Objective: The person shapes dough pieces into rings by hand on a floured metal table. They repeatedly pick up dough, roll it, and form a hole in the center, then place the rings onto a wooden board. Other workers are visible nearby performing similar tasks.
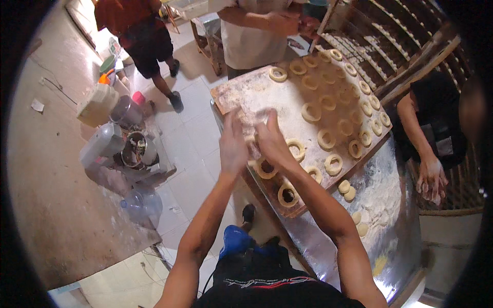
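My left hand (233, 149) and my right hand (269, 137) are raised close together over the near-left edge of a floured wooden board (246, 84). Motion smears the fingers of both. A pale bit that looks like dough (250, 138) shows between them; whether either hand grips it I cannot make out. Just below my right hand lies a dough ring (266, 168), with another dough ring (296, 149) beside my right wrist. At the board's near corner sits one more dough ring (288, 195). Several others cover the right half of the board.
The board rests on a floury metal table (377, 205), where small dough pieces (349, 193) lie. One person (251, 41) stands across the board, another (431, 118) at the right, a third (136, 36) farther back. Wooden racks (380, 41) fill the far right; buckets (126, 110) stand left.
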`<action>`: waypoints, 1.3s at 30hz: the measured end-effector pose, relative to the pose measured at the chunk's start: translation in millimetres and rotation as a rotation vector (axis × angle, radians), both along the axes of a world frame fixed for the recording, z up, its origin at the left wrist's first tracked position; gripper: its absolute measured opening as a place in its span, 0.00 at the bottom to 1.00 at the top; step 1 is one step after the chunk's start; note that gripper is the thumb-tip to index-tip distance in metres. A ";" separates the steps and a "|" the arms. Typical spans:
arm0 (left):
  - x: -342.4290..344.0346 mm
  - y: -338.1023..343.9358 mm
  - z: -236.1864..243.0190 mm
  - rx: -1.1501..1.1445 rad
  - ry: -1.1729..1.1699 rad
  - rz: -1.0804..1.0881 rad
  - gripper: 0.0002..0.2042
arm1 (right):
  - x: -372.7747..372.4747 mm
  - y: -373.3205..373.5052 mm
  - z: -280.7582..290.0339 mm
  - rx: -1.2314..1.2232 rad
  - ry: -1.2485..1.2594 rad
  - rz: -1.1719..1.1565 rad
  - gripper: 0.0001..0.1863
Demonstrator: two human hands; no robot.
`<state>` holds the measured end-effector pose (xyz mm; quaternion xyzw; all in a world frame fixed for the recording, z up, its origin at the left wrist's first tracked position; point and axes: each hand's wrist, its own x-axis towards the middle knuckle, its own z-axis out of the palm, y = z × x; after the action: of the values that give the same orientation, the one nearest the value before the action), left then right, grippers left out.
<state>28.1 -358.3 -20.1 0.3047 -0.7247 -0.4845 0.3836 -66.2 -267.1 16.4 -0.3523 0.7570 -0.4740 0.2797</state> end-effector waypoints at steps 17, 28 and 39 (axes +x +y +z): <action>25.4 -50.7 3.9 -0.585 -0.407 -0.441 0.14 | 57.4 175.1 -12.9 -0.081 0.354 -0.514 0.19; 23.7 -50.1 -16.5 -0.592 -0.527 -0.364 0.17 | 75.9 202.3 -24.7 -0.100 0.224 -0.499 0.13; 35.6 287.8 15.5 -0.115 0.089 -1.498 0.14 | 174.9 375.9 -38.0 0.313 0.458 -1.195 0.04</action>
<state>63.7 -70.4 -4.6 -0.3100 -0.7462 -0.5892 -0.0045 108.7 108.8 -21.7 0.0814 0.9227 -0.3450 -0.1519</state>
